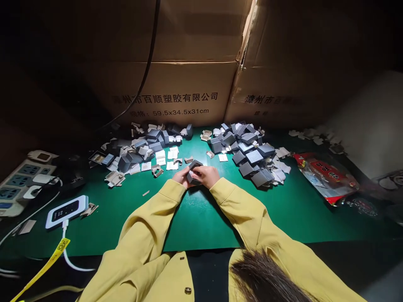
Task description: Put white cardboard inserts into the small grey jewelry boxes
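Over the middle of the green table, my left hand [182,178] grips the left side of a small dark grey box [195,166]. My right hand [208,176] is closed at the same box from the right, its fingers at the box's opening; a bit of something pale shows there, too small to name. Behind and to the left lies a heap of dark grey boxes [127,161] mixed with white paper pieces and small cardboard inserts. A second heap of grey boxes [254,156] lies to the right. Several white slips [160,157] lie just beyond my left hand.
Large cardboard cartons [189,79] stand along the back of the green table [201,228]. A power strip [25,180] and a white device with a screen [66,212] and cable are at the left. A red and clear plastic package [327,176] lies at the right.
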`<state>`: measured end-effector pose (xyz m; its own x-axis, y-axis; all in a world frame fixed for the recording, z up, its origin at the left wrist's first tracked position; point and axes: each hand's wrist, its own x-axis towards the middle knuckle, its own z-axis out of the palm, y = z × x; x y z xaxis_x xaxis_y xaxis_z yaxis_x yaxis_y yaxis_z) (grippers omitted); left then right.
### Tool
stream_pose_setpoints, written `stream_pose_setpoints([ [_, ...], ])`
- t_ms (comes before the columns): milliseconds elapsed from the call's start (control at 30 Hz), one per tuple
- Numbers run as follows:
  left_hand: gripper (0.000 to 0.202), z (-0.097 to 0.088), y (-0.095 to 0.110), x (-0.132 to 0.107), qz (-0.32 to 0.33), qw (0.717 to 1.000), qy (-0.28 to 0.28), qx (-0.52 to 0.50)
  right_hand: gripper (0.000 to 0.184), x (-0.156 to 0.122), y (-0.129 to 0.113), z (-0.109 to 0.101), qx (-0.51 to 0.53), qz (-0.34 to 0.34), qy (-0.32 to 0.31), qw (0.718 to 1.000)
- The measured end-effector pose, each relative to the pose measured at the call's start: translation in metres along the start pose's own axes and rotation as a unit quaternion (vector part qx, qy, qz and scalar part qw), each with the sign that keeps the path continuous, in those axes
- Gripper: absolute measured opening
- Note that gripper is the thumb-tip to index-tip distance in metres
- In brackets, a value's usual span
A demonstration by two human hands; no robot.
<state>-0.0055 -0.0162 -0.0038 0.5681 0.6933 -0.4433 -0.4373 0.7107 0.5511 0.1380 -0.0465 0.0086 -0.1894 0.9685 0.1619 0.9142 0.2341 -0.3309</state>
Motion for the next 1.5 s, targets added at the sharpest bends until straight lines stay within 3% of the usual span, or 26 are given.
stream_pose_setpoints([
  [200, 0.03, -0.001, -0.001, 0.006, 0.039, 0.999, 0.016, -0.024, 0.025, -0.001, 0.004, 0.0, 0.027, 0.015, 0.008, 0.999],
  [400, 0.031, -0.002, 0.002, 0.011, 0.048, 0.998, 0.036, -0.029, 0.031, -0.004, 0.003, 0.0, 0.034, 0.014, 0.057, 0.998],
  [567, 0.027, 0.002, -0.001, 0.011, 0.106, 0.994, 0.02, -0.026, 0.028, -0.003, 0.003, -0.002, 0.029, 0.003, 0.017, 0.999],
  [667, 0.025, 0.007, -0.001, 0.008, 0.101, 0.995, 0.017, -0.021, 0.026, 0.001, 0.004, -0.007, 0.038, -0.017, 0.0, 0.999],
  [833, 0.021, 0.013, 0.004, 0.006, 0.081, 0.992, 0.076, -0.063, 0.025, 0.011, 0.002, -0.012, 0.03, -0.014, -0.014, 0.999],
  [1033, 0.032, 0.0, 0.03, 0.006, 0.114, 0.983, 0.084, -0.12, 0.028, 0.03, -0.011, -0.006, 0.124, -0.081, 0.099, 0.984],
  [1133, 0.04, -0.015, 0.055, -0.002, 0.169, 0.971, 0.08, -0.148, 0.032, 0.05, -0.02, -0.003, 0.147, -0.056, 0.136, 0.978],
  [1233, 0.046, -0.031, 0.082, -0.018, 0.238, 0.954, 0.082, -0.164, 0.031, 0.077, -0.033, 0.003, 0.087, -0.033, 0.075, 0.993],
  [1300, 0.047, -0.04, 0.094, -0.028, 0.269, 0.944, 0.074, -0.175, 0.027, 0.093, -0.044, 0.011, 0.038, -0.081, 0.012, 0.996],
  [1400, 0.048, -0.046, 0.102, -0.036, 0.288, 0.939, 0.065, -0.179, 0.025, 0.108, -0.063, 0.026, 0.003, -0.145, -0.032, 0.989],
  [1500, 0.051, -0.044, 0.1, -0.036, 0.285, 0.941, 0.068, -0.172, 0.024, 0.113, -0.078, 0.038, -0.059, -0.152, -0.039, 0.986],
])
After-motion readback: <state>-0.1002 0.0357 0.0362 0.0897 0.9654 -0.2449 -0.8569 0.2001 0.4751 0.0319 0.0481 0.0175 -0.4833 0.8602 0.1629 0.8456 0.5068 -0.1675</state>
